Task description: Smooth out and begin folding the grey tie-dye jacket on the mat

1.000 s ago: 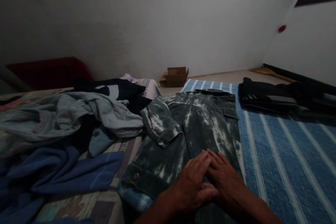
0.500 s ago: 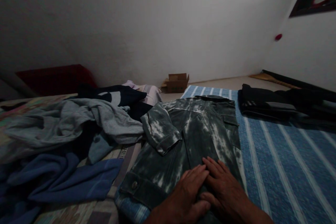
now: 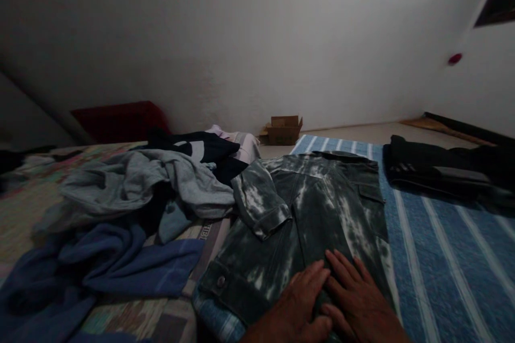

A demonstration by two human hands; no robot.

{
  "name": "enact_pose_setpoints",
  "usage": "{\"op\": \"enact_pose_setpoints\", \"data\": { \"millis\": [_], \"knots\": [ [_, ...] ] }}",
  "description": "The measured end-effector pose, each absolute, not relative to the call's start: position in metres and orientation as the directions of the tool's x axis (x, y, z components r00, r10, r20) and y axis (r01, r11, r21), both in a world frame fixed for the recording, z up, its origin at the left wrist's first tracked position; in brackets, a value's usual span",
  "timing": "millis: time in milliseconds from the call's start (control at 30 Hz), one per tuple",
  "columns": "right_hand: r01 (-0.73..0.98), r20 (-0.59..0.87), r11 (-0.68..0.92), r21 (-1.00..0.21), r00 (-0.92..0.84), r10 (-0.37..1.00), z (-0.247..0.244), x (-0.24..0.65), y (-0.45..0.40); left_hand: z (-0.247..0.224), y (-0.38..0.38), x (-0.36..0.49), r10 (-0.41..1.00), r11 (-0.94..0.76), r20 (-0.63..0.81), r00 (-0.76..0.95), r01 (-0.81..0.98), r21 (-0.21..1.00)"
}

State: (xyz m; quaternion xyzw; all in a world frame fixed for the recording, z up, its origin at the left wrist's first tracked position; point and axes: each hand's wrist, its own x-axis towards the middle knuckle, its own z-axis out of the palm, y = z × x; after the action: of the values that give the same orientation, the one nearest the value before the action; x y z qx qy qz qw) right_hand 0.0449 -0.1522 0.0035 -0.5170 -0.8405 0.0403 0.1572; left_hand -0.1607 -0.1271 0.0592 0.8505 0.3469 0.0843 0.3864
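Note:
A dark grey-green denim jacket (image 3: 317,193) with whitish bleached patches lies face down, its left-hand sleeve (image 3: 261,198) folded in across the body. My left hand (image 3: 295,300) rests flat on the lower part of the jacket, fingers stretched forward. Beside it, my right hand (image 3: 358,292) also lies flat on the cloth with its fingers slightly spread. The two hands touch or nearly touch at the fingers. A metal button (image 3: 221,281) shows on the jacket's hem band at the left.
A blue striped sheet (image 3: 406,246) lies under the jacket, with folded black clothes (image 3: 434,169) at the right. On the left, a patterned bed holds a grey garment (image 3: 116,182), a blue garment (image 3: 137,268) and a navy one (image 3: 213,144). A cardboard box (image 3: 284,131) stands by the wall.
The view has turned slightly left, so everything sits further right in the picture. Both hands stay flat on the jacket, with the right hand's fingers a little more spread.

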Motion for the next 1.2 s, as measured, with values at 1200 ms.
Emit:
{"op": "enact_pose_setpoints", "data": {
  "millis": [1200],
  "knots": [
    [0.813,0.690,0.542,0.212,-0.517,0.506,-0.002,0.027,-0.147,0.090,-0.027,-0.180,0.931,-0.366,-0.030,0.365,0.931,-0.020]
  ]
}}
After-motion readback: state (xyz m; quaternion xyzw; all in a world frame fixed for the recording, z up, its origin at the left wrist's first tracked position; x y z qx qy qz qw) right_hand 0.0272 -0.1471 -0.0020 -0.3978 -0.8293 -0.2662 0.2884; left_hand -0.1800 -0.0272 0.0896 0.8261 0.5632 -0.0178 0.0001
